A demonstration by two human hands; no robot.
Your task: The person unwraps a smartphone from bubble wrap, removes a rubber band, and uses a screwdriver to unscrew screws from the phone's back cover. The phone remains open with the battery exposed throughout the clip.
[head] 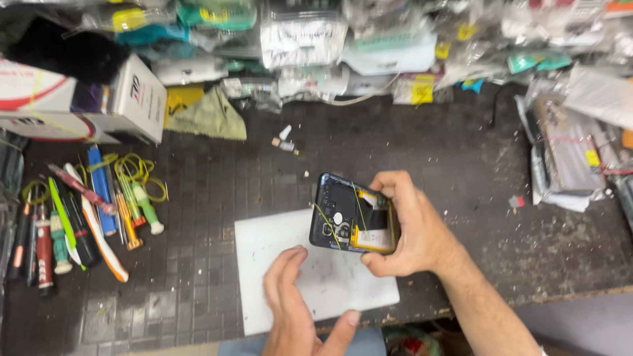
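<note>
— Right hand [412,227]: what is gripped?
— An opened phone [353,214], clasped above the white mat [330,283] near the workbench's [461,165] front edge.
— Left hand [293,310]?
— Spread flat, nothing held, over the mat.

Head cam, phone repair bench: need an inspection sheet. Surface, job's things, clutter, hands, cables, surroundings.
Surface: dark gridded mat, worn and dusty; white board lying at the near edge.
Job's things: opened phone, back off, insides showing, yellow rubber bands round it, held above the white board.
Clutter: screwdrivers and pry tools in a row on the left with loose rubber bands; small bits mid-mat.
Hands: right hand grips the phone by its right end; left hand open over the board, holding nothing.
Cables: dark lead on the mat at right.
Surroundings: white box at left; bagged parts piled along the back and right.
</note>
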